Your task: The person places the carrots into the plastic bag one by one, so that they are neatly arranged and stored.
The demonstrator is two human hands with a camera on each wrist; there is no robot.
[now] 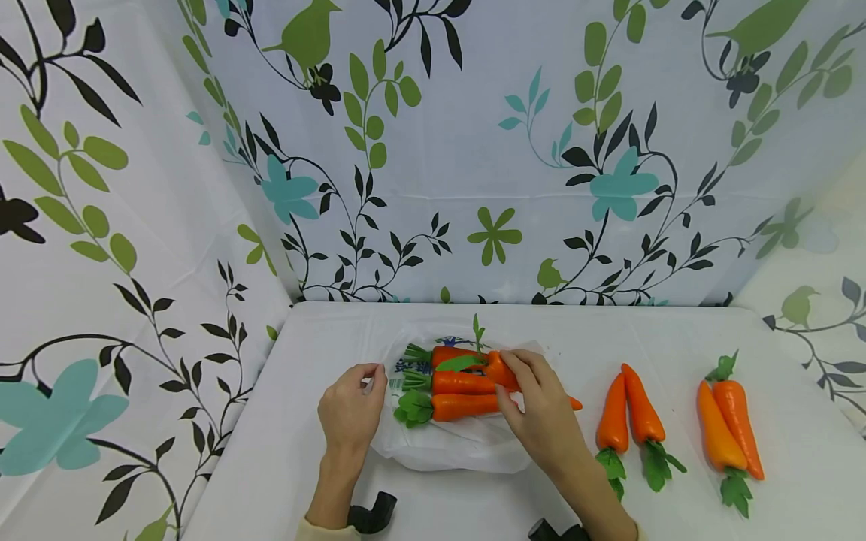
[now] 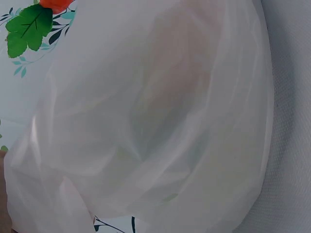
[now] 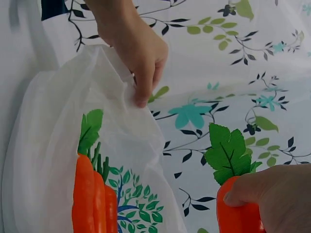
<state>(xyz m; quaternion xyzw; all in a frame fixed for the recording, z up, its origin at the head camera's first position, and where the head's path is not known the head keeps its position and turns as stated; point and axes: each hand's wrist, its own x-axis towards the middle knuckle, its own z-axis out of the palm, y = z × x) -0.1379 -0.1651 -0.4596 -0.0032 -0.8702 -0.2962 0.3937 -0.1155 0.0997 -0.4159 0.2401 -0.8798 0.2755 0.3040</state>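
A white plastic bag [image 1: 467,451] with a printed blue-and-green tree lies spread on the table. On it, three orange carrots [image 1: 464,406] lie side by side, green tops to the left. My left hand [image 1: 352,409] pinches the bag's left edge between thumb and fingers, lifting it, as the right wrist view also shows. Over the right part of the carrots, my right hand [image 1: 541,402] grips another carrot [image 1: 499,370] near its leafy top. That carrot's leaves [image 3: 227,153] stand up beyond my thumb in the right wrist view. The bag's film [image 2: 160,116] fills most of the left wrist view.
To the right of the bag lie two carrots [image 1: 643,406], leaves toward me. Farther right is another pair of carrots [image 1: 737,421], their leafy ends pointing opposite ways. A patterned cloth [image 1: 419,195] hangs behind the white table [image 1: 676,330].
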